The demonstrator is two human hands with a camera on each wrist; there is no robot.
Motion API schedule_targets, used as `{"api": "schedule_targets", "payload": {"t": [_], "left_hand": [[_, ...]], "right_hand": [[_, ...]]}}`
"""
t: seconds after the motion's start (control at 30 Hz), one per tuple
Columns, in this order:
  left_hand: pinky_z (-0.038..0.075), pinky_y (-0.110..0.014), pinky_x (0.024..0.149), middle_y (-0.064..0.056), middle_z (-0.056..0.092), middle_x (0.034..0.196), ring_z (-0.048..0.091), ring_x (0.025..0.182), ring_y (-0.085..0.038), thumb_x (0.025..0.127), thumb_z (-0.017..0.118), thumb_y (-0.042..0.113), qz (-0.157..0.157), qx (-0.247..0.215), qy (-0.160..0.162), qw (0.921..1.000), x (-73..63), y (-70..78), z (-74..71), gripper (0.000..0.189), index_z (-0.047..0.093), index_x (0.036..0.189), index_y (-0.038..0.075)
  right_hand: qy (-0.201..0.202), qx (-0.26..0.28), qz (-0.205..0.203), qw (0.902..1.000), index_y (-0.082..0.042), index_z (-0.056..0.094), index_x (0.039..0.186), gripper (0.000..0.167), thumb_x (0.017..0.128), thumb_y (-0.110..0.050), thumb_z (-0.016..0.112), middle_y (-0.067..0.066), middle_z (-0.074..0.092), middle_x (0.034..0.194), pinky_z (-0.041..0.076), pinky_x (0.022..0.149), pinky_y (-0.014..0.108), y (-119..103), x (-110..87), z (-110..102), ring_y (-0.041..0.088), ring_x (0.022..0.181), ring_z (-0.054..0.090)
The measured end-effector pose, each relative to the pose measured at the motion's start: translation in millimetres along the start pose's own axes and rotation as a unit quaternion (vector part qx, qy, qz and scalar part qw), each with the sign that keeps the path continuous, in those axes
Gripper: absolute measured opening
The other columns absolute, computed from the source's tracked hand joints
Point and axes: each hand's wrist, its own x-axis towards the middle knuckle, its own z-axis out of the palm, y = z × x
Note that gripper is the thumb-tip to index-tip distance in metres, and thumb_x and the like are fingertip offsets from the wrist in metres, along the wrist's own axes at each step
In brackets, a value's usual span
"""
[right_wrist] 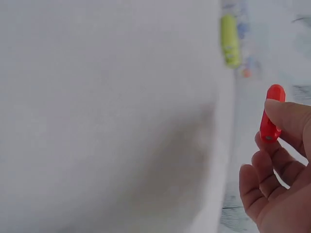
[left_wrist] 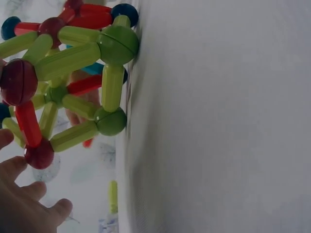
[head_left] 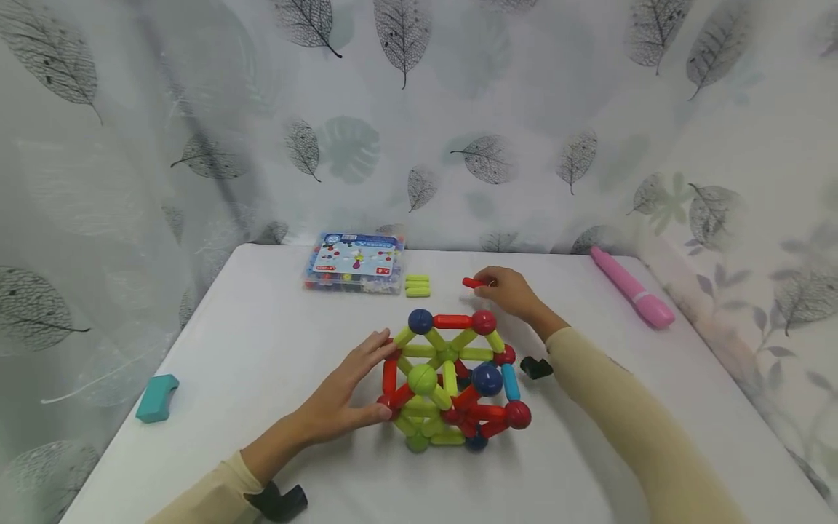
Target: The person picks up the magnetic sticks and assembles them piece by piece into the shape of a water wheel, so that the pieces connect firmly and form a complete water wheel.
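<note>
A model of magnetic rods and balls (head_left: pixel 448 353) in green, red and blue stands on the white table. My left hand (head_left: pixel 343 389) rests against its left side, fingers stretched out along the upper red ball and thumb at the lower one. In the left wrist view, spread fingertips of that hand (left_wrist: pixel 29 194) lie right at a dark red ball (left_wrist: pixel 39 153). Beyond the model, my right hand (head_left: pixel 511 292) pinches a red magnetic rod (right_wrist: pixel 273 112) between thumb and index finger, its other fingers loosely bent.
Several green rods (head_left: pixel 417 285) lie beside a clear plastic box of parts (head_left: pixel 356 263) at the back. A pink stick-like object (head_left: pixel 631 287) lies at the back right, a teal block (head_left: pixel 157 398) at the left. Black pieces (head_left: pixel 537 367) lie near each arm; a leaf-patterned curtain hangs behind.
</note>
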Motion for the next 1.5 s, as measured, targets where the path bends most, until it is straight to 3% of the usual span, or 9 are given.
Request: {"api": "schedule_targets", "payload": {"t": [0.1,0.27,0.4,0.5,0.7,0.97,1.1,1.33,1.5], "left_hand": [[0.039,-0.065,0.108,0.004,0.024,0.169,0.017,0.156,-0.026,0.09,0.07,0.05,0.029,0.047,-0.003,0.9985,-1.4,-1.6,-3.4,0.079,0.036,0.159,0.03],[0.038,-0.066,0.108,-0.001,0.025,0.168,0.021,0.155,-0.031,0.093,0.066,0.053,0.063,0.108,-0.009,0.9921,-4.1,-2.2,-8.3,0.072,0.043,0.155,0.024],[0.039,-0.067,0.107,-0.005,0.026,0.168,0.023,0.154,-0.034,0.093,0.066,0.051,0.069,0.13,-0.006,0.9891,-7.3,-1.5,-10.9,0.068,0.047,0.153,0.023],[0.039,-0.067,0.107,-0.004,0.025,0.168,0.023,0.154,-0.035,0.093,0.067,0.049,0.063,0.13,-0.005,0.9895,-9.1,-1.8,-11.4,0.068,0.047,0.153,0.026],[0.039,-0.067,0.107,-0.002,0.024,0.169,0.022,0.154,-0.034,0.093,0.068,0.048,0.056,0.124,-0.005,0.9907,-9.0,-2.8,-9.4,0.068,0.046,0.154,0.027],[0.039,-0.067,0.106,0.0,0.023,0.169,0.022,0.154,-0.033,0.093,0.068,0.047,0.056,0.107,-0.003,0.9927,-7.7,-3.0,-4.6,0.068,0.046,0.154,0.026],[0.04,-0.067,0.106,0.0,0.023,0.169,0.022,0.155,-0.032,0.093,0.067,0.049,0.057,0.107,-0.002,0.9926,-7.1,-3.0,-3.4,0.068,0.046,0.154,0.027],[0.041,-0.067,0.105,-0.003,0.025,0.168,0.022,0.155,-0.032,0.093,0.067,0.049,0.064,0.108,-0.002,0.9921,-6.4,-2.7,-3.0,0.068,0.045,0.154,0.027],[0.041,-0.067,0.106,-0.002,0.024,0.169,0.022,0.154,-0.032,0.094,0.066,0.049,0.067,0.107,-0.002,0.992,-5.2,-3.1,-2.2,0.068,0.045,0.154,0.026]], "right_hand": [[0.03,0.029,-0.006,0.9991,-0.011,0.063,0.13,0.039,0.096,-0.03,0.07,0.011,0.065,0.12,0.055,0.09,0.045,-10,-34.5,-25,0.03,0.109,0.058],[0.071,0.051,-0.02,0.9959,-0.012,0.062,0.129,0.041,0.097,-0.037,0.069,0.01,0.065,0.117,0.053,0.083,0.039,-28,-114.2,-55,0.029,0.103,0.06],[0.066,0.062,-0.062,0.994,-0.01,0.066,0.121,0.03,0.096,-0.026,0.072,0.007,0.067,0.11,0.055,0.078,0.031,-40,-170.1,-48,0.025,0.094,0.062],[0.055,0.065,-0.103,0.991,-0.016,0.069,0.116,0.025,0.092,-0.019,0.076,-0.002,0.067,0.108,0.056,0.078,0.026,-45,-194.5,-33,0.019,0.094,0.063],[0.048,0.07,-0.131,0.9877,-0.026,0.072,0.111,0.026,0.089,-0.016,0.08,-0.013,0.065,0.103,0.057,0.081,0.029,-52,-212.2,-13,0.013,0.095,0.06],[0.034,0.087,-0.158,0.983,-0.031,0.071,0.11,0.027,0.089,-0.017,0.08,-0.015,0.068,0.103,0.054,0.081,0.028,-61,-219.4,-12,0.012,0.097,0.06],[0.026,0.099,-0.152,0.983,-0.03,0.072,0.11,0.026,0.089,-0.016,0.079,-0.013,0.068,0.105,0.054,0.081,0.028,-61,-223.7,-12,0.014,0.098,0.061],[0.015,0.101,-0.107,0.989,-0.03,0.073,0.11,0.024,0.088,-0.023,0.081,-0.012,0.068,0.104,0.054,0.081,0.031,-56,-229.4,-8,0.024,0.1,0.06],[0.01,0.094,-0.106,0.9899,-0.028,0.073,0.11,0.026,0.086,-0.024,0.083,-0.011,0.068,0.101,0.054,0.081,0.032,-54,-231.6,-5,0.02,0.097,0.061]]}}
